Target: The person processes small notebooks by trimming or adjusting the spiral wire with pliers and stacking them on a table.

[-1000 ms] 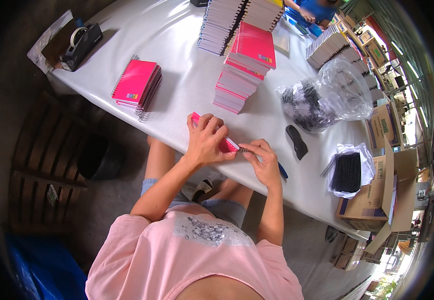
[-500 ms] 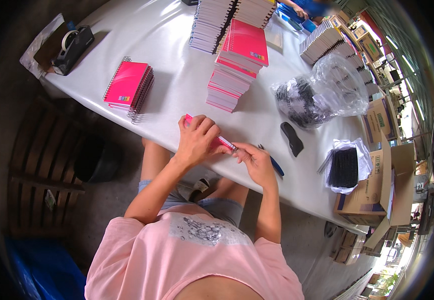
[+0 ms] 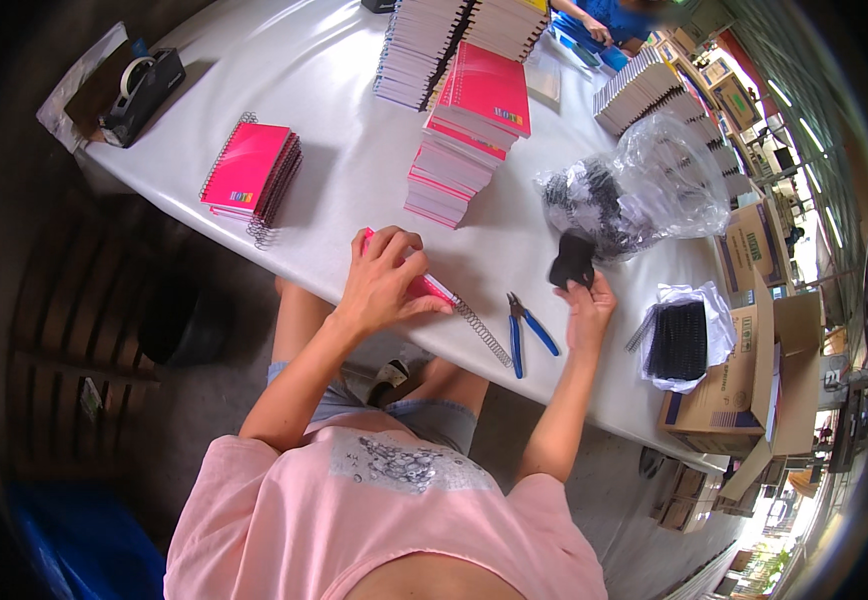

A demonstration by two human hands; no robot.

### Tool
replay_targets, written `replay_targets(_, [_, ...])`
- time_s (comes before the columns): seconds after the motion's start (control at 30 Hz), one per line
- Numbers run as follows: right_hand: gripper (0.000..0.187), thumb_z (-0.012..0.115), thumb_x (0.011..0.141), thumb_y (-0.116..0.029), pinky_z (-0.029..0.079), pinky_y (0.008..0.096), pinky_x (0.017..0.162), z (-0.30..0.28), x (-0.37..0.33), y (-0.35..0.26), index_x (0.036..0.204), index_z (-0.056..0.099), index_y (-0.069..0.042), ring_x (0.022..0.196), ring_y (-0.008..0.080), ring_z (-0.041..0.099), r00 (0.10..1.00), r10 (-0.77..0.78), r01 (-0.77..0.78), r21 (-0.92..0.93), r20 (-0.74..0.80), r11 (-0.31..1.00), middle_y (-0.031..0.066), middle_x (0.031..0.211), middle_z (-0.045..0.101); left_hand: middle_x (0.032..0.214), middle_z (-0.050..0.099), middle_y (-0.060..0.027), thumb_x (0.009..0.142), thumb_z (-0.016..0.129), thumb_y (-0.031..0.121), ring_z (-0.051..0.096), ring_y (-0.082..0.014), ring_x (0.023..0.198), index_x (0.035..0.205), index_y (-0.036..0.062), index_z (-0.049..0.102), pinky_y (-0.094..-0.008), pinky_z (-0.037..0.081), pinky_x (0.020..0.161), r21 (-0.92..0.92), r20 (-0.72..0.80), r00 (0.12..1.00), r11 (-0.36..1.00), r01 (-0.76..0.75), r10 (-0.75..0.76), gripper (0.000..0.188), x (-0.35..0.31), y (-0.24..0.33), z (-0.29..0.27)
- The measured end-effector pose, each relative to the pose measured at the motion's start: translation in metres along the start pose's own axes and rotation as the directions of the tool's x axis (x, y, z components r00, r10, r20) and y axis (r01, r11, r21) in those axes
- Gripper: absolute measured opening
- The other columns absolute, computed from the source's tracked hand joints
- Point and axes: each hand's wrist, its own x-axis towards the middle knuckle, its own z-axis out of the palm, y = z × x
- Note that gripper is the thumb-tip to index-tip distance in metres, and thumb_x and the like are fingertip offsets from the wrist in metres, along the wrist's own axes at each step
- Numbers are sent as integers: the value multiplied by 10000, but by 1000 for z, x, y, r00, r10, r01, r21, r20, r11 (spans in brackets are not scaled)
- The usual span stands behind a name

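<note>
My left hand (image 3: 379, 285) is closed over a small pink notebook (image 3: 434, 289) near the table's front edge. A thin metal spiral coil (image 3: 484, 334) sticks well out of the notebook's right end, lying toward the edge. Farther right, my right hand (image 3: 590, 308) grips the near end of a black, curved object (image 3: 572, 260) whose kind I cannot make out. Cutting pliers with blue handles (image 3: 517, 335) lie between my hands, their jaws pointing away from me.
A stack of pink notebooks (image 3: 487, 90) rises beyond my left hand, with a smaller stack of spiral-bound ones (image 3: 246, 168) to the left. A tape dispenser (image 3: 144, 95) stands far left. At right are a clear plastic bag (image 3: 669, 170), black coils on paper (image 3: 681, 340) and an open carton (image 3: 719, 400).
My right hand has left the notebook's end, moved right and taken hold of the black object. The coil and the pliers now show fully. My left hand stays on the notebook.
</note>
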Motion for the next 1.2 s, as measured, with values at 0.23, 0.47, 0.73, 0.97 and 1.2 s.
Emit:
replay_targets(0.23, [323, 507, 638, 116, 494, 267, 762, 77, -26, -1, 897, 685, 46, 810, 197, 645, 915, 175, -96, -226, 364, 969, 149, 879, 682, 1008, 514, -62, 619, 675, 594, 443, -281, 1031, 756, 80, 545, -503, 268, 908, -54, -6, 1000, 999, 2, -2, 547, 3, 0, 3])
replay_targets(0.47, [220, 599, 701, 79, 492, 241, 697, 85, -18, -13, 882, 704, 12, 738, 137, 640, 827, 147, -39, -206, 542, 978, 116, 848, 695, 1018, 509, -62, 605, 678, 593, 441, -287, 1032, 752, 87, 546, -524, 273, 914, -116, -5, 1000, 993, -6, 5, 543, 3, -5, 6])
replay_targets(0.73, [255, 591, 708, 76, 486, 234, 675, 97, -24, -18, 912, 706, -25, 721, 119, 636, 860, 110, 46, -290, 499, 956, 109, 831, 697, 1042, 517, -57, 576, 701, 591, 451, -283, 1045, 765, 99, 550, -533, 299, 895, -85, 16, 1000, 996, -24, 25, 548, 4, -4, 5])
replay_targets(0.97, [292, 557, 692, 68, 482, 228, 656, 112, -17, -24, 926, 704, -27, 699, 108, 631, 880, 110, 46, -313, 462, 948, 108, 784, 695, 1157, 474, -120, 532, 771, 538, 444, -315, 1036, 765, 94, 548, -449, 373, 852, -258, 21, 997, 963, 75, -72, 549, 8, -21, 7])
replay_targets(1.2, [298, 577, 676, 35, 477, 235, 636, 117, -9, -16, 933, 707, -39, 686, 100, 627, 889, 58, 146, -400, 454, 905, 128, 754, 684, 1264, 259, -210, 446, 876, 482, 373, -366, 1077, 960, 81, 470, -457, 432, 821, -529, 59, 974, 821, 217, -219, 768, 6, -43, 27])
